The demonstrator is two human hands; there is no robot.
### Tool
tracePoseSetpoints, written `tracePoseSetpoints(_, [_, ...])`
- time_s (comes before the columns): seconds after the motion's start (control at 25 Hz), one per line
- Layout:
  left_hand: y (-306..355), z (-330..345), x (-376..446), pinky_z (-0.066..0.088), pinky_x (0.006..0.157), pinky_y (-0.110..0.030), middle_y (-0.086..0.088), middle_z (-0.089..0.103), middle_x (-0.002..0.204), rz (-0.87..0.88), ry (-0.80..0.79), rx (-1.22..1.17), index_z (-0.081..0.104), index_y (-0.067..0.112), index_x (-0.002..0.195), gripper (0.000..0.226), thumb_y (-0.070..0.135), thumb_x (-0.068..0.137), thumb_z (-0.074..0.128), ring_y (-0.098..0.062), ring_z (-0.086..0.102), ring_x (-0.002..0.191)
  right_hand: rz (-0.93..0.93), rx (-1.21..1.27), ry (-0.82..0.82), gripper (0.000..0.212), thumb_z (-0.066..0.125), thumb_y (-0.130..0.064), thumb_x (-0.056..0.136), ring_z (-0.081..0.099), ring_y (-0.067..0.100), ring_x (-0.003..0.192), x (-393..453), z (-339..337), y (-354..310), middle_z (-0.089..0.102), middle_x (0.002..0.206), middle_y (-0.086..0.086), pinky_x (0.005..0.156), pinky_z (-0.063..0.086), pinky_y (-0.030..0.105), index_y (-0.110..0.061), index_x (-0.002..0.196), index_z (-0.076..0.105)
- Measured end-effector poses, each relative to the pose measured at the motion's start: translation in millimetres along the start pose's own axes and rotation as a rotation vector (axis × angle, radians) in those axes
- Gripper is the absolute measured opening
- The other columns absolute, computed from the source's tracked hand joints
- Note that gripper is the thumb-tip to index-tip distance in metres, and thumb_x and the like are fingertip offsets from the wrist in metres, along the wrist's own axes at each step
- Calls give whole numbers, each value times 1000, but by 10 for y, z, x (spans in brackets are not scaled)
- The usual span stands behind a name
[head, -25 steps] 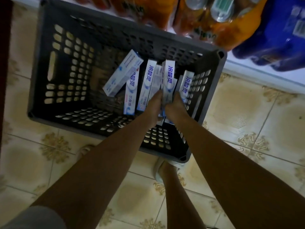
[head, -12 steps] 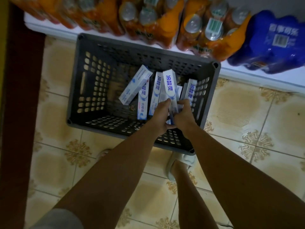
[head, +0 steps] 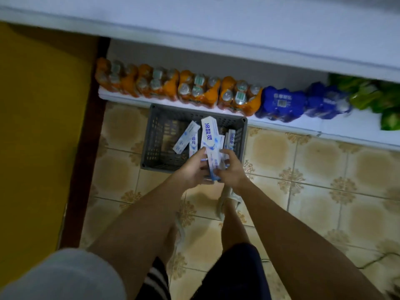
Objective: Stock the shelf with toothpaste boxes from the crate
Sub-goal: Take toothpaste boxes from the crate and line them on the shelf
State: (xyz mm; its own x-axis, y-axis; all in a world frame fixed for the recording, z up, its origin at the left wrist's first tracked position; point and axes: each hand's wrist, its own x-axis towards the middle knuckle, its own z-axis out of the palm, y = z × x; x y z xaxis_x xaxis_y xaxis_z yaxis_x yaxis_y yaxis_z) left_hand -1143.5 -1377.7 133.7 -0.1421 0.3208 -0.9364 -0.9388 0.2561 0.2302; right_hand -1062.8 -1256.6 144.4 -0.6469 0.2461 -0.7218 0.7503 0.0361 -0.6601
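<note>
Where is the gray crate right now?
In the head view, the gray crate sits on the tiled floor, left of middle, against the low shelf holding orange bottle packs, just beyond both hands.

The crate [head: 159, 135] is seen to be moulded grey plastic, matt and perforated. The toothpaste boxes [head: 209, 137] are of printed card with a slight sheen. The floor [head: 303, 169] is laid with glazed patterned tiles (faintly reflective). The drink packs [head: 194, 89] are wrapped in glossy plastic film.
</note>
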Motion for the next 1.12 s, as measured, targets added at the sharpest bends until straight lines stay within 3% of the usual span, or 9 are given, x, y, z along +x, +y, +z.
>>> tracePoseSetpoints(0.08, [186,-69,-668,53,82,-52,-10,67,115,46,-27,47,53,17,124,52,59,96,45,-33,67,96,-70,19,-61,52,55,20,86,56,29,85,-477,-113,-399,45,112,14,50,53,23,-8,127,41])
tracePoseSetpoints(0.16, [365,-223,-1310,54,86,-54,-11,59,128,127,-52,73,43,20,134,53,56,95,47,-34,64,108,-109,-29,-78,55,64,11,85,58,35,102,-873,-163,-792,48,116,16,67,60,43,-18,127,46])
tracePoseSetpoints(0.24, [600,-402,-1848,53,89,-56,-11,50,138,234,-72,74,36,27,142,60,54,92,55,-35,58,117,-183,-89,-78,57,68,5,84,59,34,107,-1257,-163,-1201,50,116,15,73,59,52,-22,130,48])
tracePoseSetpoints(0.4, [1220,-644,-2743,55,86,-52,-11,49,140,504,-68,173,45,28,133,53,45,87,66,-32,54,121,-319,-129,-119,58,65,7,86,58,25,108,-1902,-149,-1898,55,115,2,68,61,35,-17,135,47])
tracePoseSetpoints(0.52, [1579,-605,-3271,56,89,-47,-9,66,116,640,-118,322,50,29,131,46,32,89,68,-27,60,118,-374,-269,-140,59,66,2,86,57,23,112,-2257,-207,-2213,56,124,2,72,60,34,-22,136,49])
tracePoseSetpoints(0.64, [1747,-461,-3678,56,91,-40,-8,69,116,641,-163,627,54,27,133,47,19,89,69,-23,65,113,-382,-331,-109,58,65,-2,88,56,22,107,-2586,-324,-2462,54,121,3,66,55,28,-28,137,49])
tracePoseSetpoints(0.84, [1817,-84,-4208,58,82,-32,-5,63,120,651,-141,929,64,21,119,40,18,81,77,-18,66,107,-452,-496,-28,54,61,-2,89,55,20,113,-3045,-723,-2824,55,129,-2,80,57,36,-30,134,51])
tracePoseSetpoints(1.04, [1940,442,-4721,58,74,-25,-16,66,117,826,-112,689,61,9,113,33,4,83,73,-19,71,95,-548,-478,231,47,64,-22,93,56,25,115,-3422,-1343,-3163,47,135,6,90,53,43,-27,137,48])
tracePoseSetpoints(1.12, [2023,668,-4983,59,75,-27,-19,67,115,901,-133,600,59,6,113,32,1,84,71,-21,71,94,-560,-361,274,50,63,-27,94,59,27,104,-3627,-1599,-3328,50,125,6,85,57,45,-24,140,44])
